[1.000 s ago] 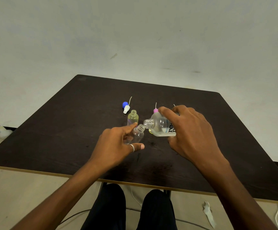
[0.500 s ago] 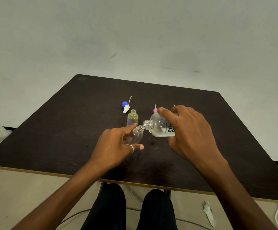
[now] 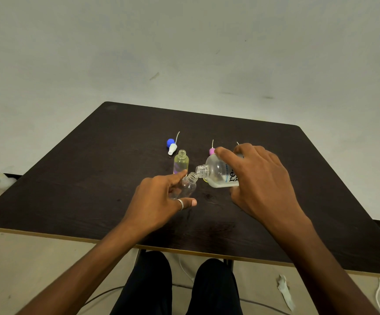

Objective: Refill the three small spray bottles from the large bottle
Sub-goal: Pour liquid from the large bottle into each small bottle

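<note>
Over a dark table [image 3: 93,178], the right hand [image 3: 261,183] gripped the large bottle [image 3: 217,175] tipped sideways, its mouth touching a small clear bottle [image 3: 189,186] pinched, tilted, by the left hand [image 3: 159,201], another small bottle [image 3: 181,163] standing just beyond.

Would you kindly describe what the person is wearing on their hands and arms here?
Both forearms are bare to the bottom edge of the head view, with no sleeves, gloves or watch visible. The left hand wears one plain silver ring. The right hand shows no jewellery.
</note>
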`<action>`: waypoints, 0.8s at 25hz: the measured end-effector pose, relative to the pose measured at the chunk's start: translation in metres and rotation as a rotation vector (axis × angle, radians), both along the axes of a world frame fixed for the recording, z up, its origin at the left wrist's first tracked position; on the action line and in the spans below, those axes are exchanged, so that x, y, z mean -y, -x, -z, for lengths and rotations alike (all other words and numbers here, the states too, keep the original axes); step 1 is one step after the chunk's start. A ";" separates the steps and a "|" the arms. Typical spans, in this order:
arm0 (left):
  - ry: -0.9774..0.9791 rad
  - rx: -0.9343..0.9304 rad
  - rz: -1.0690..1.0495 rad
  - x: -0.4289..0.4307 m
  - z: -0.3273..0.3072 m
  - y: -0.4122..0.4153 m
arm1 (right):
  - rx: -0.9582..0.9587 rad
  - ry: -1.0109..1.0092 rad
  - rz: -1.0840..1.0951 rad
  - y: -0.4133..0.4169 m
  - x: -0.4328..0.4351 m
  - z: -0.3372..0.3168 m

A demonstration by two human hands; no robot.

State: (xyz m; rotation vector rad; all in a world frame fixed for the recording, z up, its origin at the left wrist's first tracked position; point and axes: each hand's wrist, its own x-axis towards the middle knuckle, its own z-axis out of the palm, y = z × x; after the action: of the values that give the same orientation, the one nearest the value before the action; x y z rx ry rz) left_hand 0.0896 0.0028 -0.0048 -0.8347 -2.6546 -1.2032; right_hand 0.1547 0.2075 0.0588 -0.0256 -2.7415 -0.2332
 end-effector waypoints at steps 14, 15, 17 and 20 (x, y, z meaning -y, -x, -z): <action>-0.007 0.008 0.010 0.000 0.002 0.001 | -0.025 -0.025 0.003 -0.001 0.001 -0.001; -0.004 0.008 0.008 0.000 0.003 0.002 | -0.031 -0.026 0.002 -0.001 0.001 -0.001; 0.002 0.009 0.010 0.000 0.003 0.002 | -0.027 -0.030 0.001 -0.001 0.001 -0.001; 0.001 0.014 0.011 0.000 0.004 0.002 | -0.023 -0.030 -0.001 -0.001 0.001 -0.001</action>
State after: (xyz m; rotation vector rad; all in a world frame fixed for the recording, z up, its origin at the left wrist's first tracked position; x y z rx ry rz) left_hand 0.0877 0.0027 -0.0086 -0.8453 -2.6652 -1.2153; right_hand 0.1555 0.2064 0.0598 -0.0182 -2.7145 -0.2714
